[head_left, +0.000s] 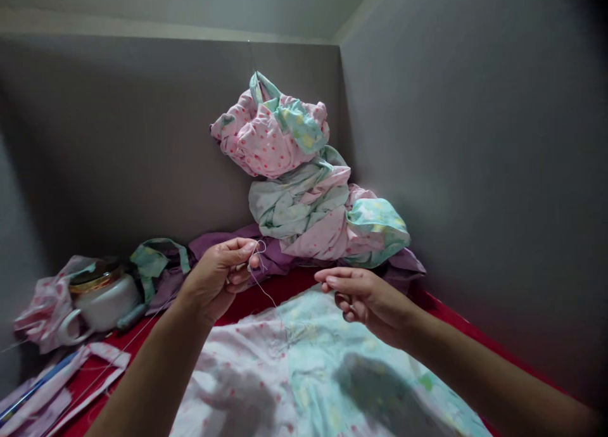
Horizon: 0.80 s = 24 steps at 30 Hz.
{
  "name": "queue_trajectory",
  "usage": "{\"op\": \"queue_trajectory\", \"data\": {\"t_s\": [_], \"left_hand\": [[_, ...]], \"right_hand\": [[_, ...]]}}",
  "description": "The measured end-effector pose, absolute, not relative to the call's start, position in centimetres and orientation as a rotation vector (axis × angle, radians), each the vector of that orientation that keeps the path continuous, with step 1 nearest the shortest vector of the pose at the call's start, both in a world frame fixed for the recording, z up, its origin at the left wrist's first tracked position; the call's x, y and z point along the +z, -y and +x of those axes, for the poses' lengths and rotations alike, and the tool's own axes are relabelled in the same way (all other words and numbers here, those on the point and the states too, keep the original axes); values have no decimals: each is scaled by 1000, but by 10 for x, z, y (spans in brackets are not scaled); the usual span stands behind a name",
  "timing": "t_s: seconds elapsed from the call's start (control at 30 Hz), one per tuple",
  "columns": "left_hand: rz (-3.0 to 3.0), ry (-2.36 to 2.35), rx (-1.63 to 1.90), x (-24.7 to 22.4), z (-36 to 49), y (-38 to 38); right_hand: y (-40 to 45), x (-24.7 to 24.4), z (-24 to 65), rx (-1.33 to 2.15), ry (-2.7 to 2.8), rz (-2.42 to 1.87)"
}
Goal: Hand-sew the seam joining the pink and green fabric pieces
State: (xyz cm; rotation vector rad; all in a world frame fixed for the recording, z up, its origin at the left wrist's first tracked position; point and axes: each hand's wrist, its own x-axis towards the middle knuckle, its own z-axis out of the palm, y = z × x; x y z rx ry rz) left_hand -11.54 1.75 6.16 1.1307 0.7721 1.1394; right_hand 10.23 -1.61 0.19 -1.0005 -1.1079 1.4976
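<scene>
My left hand is raised above the cloth, its thumb and forefinger pinching a white thread that loops at the fingertips. The thread runs down to the seam area of a patchwork cloth, pink with red dots on the left and mint green with yellow on the right. To the right, my right hand hovers over the cloth with thumb and forefinger pressed together; anything between them is too small to make out. Shadows of both hands fall on the cloth.
Bundled pink and green fabric hangs at the back wall, over purple cloth. A white cup with a gold rim stands at left, beside fabric scraps and a blue pen-like stick. Red cloth lies underneath.
</scene>
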Motion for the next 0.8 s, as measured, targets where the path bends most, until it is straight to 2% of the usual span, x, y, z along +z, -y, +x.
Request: {"op": "queue_trajectory", "data": {"t_s": [0.07,0.23,0.4,0.63,0.8], "left_hand": [[1137,-767,1126,63,-114,-15],[1144,-780,1080,59,-108,-13],[1153,-786,1015,53,-100,-14],[1154,-897,950,61,-123,-19],[1206,-1101,1170,77,-171,-25]], "right_hand": [[15,13,88,1580,1105,-928],[5,15,54,1191,1334,-967],[-1,9,39,1135,1432,-911],[-12,11,64,1110,1423,-1002],[-23,17,90,1043,1586,-1114]]}}
